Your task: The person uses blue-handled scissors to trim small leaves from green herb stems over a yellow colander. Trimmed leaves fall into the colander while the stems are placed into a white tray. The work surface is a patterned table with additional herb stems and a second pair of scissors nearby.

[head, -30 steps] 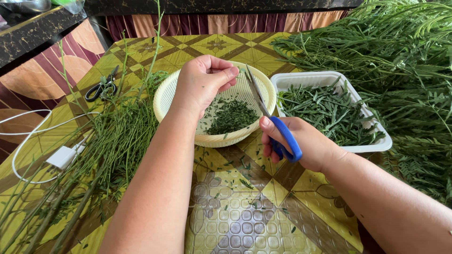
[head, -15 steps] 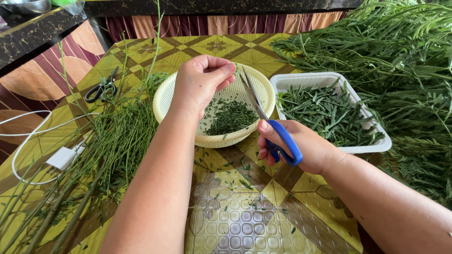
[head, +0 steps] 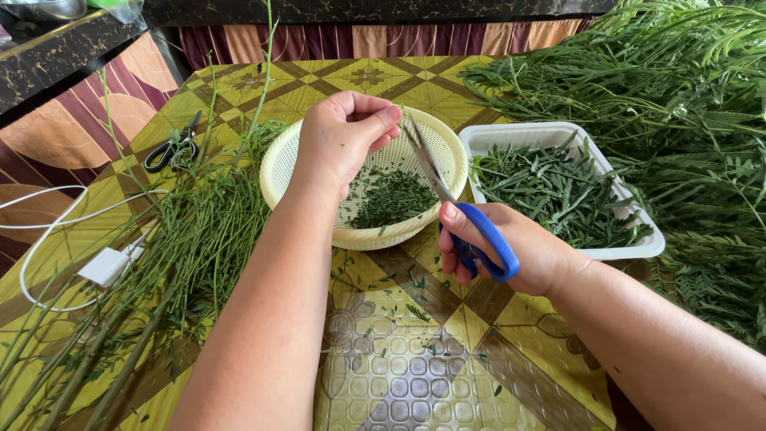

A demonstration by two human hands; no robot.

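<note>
What the left hand (head: 341, 140) pinches is too small to tell.

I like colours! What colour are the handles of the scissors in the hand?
Blue, on the scissors in the right hand, head view.

Two hands are in view: one left hand (head: 345, 140) at about eleven o'clock from the centre and one right hand (head: 511, 247) at about four o'clock. There are two pairs of scissors: one blue-handled pair (head: 463, 215) in the right hand and one black-handled pair (head: 171, 145) lying at nine o'clock. There are two containers: one round cream basket (head: 447, 148) at twelve o'clock and one white rectangular tray (head: 511, 134) at two o'clock. One white charger block (head: 104, 266) with one white cable (head: 40, 211) lies at eight o'clock. Two heaps of greenery lie on the table: one of stripped stems (head: 183, 247) at nine o'clock, one of leafy fronds (head: 678, 80) at two o'clock.
</note>
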